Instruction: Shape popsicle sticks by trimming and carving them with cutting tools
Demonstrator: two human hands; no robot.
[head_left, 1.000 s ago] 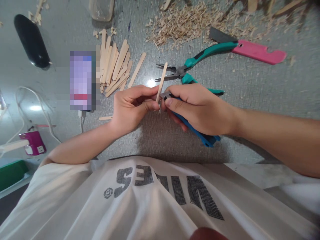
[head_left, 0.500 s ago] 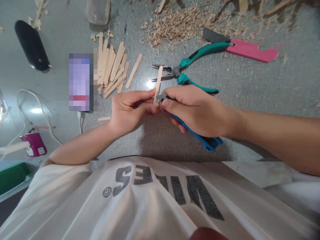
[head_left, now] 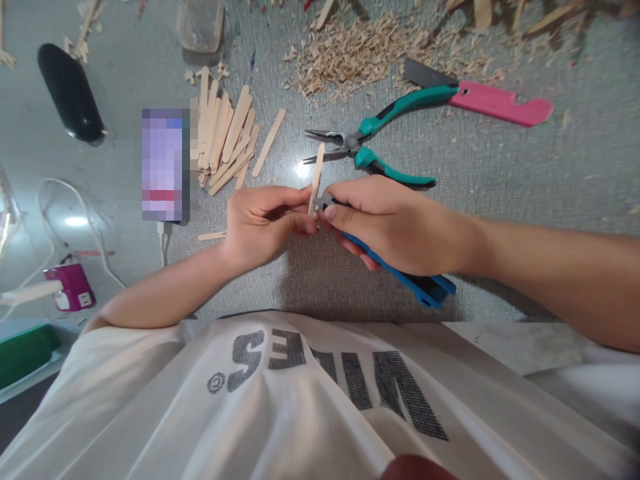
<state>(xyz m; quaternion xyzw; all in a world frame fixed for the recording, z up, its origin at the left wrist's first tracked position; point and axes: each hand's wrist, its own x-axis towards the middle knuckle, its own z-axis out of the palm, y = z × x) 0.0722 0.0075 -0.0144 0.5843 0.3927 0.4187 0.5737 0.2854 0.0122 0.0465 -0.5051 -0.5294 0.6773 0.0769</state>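
Note:
Between the fingers and thumb of my left hand (head_left: 270,217) is a wooden craft stick (head_left: 318,172), its rounded end pointing away from me. My right hand (head_left: 395,223) is wrapped round blue-handled pliers (head_left: 425,287). Their grey jaws meet the stick's edge close to my left fingertips; the exact bite is too small to make out. Just beyond my hands lie teal-handled long-nose pliers (head_left: 353,142), spread apart on the table. A pile of craft sticks (head_left: 225,137) lies past my left hand, with one loose stick (head_left: 269,143) beside it.
A pink-handled folding knife (head_left: 500,103) touches the teal pliers. Wood shavings (head_left: 350,53) cover the far side. At left are a phone (head_left: 163,163) on a cable, a black case (head_left: 70,93), a purple adapter (head_left: 70,287) and a clear plastic tub (head_left: 200,27).
The held stick has turned slightly, showing a narrower face, and its tip sits a little nearer me. The blue handles have shifted slightly right. Both hands keep their hold.

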